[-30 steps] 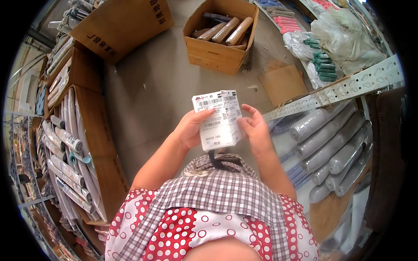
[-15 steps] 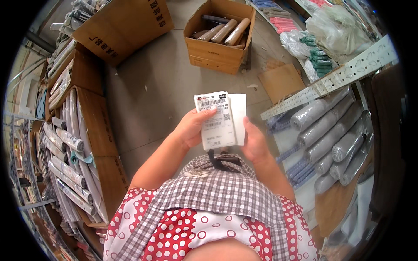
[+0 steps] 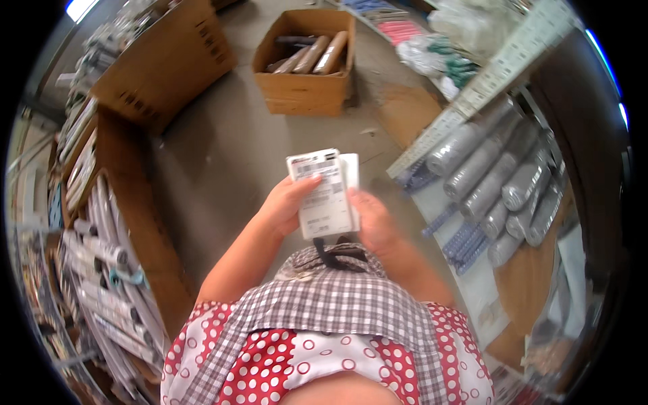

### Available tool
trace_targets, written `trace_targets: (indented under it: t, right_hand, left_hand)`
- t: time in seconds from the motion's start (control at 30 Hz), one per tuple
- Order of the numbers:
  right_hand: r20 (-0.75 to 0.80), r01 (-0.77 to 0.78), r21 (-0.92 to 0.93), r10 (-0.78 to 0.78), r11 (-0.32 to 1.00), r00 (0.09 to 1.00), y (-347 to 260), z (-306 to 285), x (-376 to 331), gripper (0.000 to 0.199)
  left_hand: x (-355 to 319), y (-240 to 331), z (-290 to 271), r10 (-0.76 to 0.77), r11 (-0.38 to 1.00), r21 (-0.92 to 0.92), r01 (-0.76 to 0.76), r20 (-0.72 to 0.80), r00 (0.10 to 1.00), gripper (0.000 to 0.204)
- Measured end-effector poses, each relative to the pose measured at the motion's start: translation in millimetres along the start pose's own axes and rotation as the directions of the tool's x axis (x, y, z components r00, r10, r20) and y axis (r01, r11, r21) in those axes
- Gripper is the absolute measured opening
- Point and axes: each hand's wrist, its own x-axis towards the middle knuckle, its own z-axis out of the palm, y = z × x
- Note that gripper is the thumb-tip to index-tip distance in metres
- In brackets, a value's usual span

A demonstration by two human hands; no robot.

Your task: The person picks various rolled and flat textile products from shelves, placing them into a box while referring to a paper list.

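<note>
Paper slips (image 3: 322, 196), white and printed, are held as a thin stack at the centre of the frame, above a grey concrete floor (image 3: 223, 155). A second sheet is fanned out behind the front one at its right edge. The stack is judged light, limp and easily creased or torn; it is best taken by the side edges, with a thumb on the face to stop sheets sliding apart. The left hand (image 3: 287, 206) is closed on the left edge, thumb pressed across the printed face. The right hand (image 3: 371, 219) is wrapped round the right edge from behind, fingers curled on the paper. A checked grey apron (image 3: 324, 297) over red spotted cloth is seen in the lower centre. An open cardboard box (image 3: 307, 91) with brown rolls is set at the upper centre. Grey wrapped rolls (image 3: 493, 175) are shelved at the right; long wrapped tubes (image 3: 101, 283) are stacked at the lower left.
</note>
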Motion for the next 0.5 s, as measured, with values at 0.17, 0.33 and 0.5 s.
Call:
trace_targets:
  t: [0.17, 0.33, 0.5]
  right_hand:
    - [-0.006, -0.026, -0.163, 0.025, 0.986, 1.000, 13, -7, -16, 0.033]
    - [-0.020, -0.019, -0.178, 0.015, 0.984, 1.000, 13, -43, -50, 0.038]
    - [-0.161, 0.070, -0.672, -0.238, 0.737, 0.958, -42, -112, -96, 0.035]
  left_hand:
    - [5, -30, -4, -0.007, 0.999, 0.040, 0.006, 0.030, 1.000, 0.038]
    - [14, -62, 31, -0.040, 0.989, 0.148, 0.013, 0.178, 0.983, 0.041]
    - [13, -77, 72, -0.105, 0.994, 0.046, 0.100, 0.125, 0.987, 0.033]
